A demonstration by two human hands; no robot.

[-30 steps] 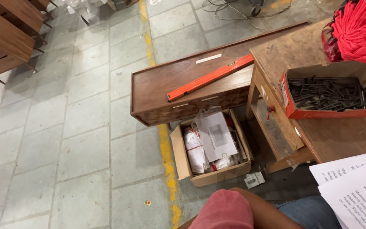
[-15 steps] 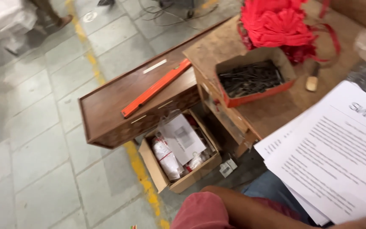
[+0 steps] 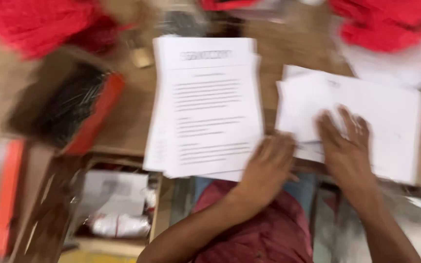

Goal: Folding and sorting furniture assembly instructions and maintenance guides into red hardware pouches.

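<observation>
- Lying far left on a lower dark wooden surface, a long orange bar (image 3: 5, 195) shows only as a smeared strip, cut off by the frame edge.
- Above it, a heap of red fabric (image 3: 35, 27) fills the top-left corner, soft and bunched, its edges lost in motion blur.
- Beside that, an open red-walled box (image 3: 101, 109) sits on the brown wooden bench (image 3: 288, 53); its dark contents look like thin metal pieces, too blurred to name.
- Below the bench edge, a cardboard carton (image 3: 154, 214) on the floor holds white papers and a white wrapped bundle with red marks.
- At centre, a thick stack of printed sheets (image 3: 205, 102) lies flat, white and rectangular, its near edge hanging past the bench; the lines of print are unreadable.
- The left hand (image 3: 268, 163) rests open, palm down, on the stack's lower right corner, fingers together and pressing the paper.
- Just right, a second pile of white sheets (image 3: 381, 122) lies loosely fanned and slightly tilted.
- The right hand (image 3: 344, 141) lies flat on this pile with fingers spread; it grips nothing. The two hands sit near each other but apart.
- More red fabric (image 3: 391, 22) crowds the top-right corner, partly out of frame.
- Under the forearms, a red-clothed knee and blue cloth show dimly.
</observation>
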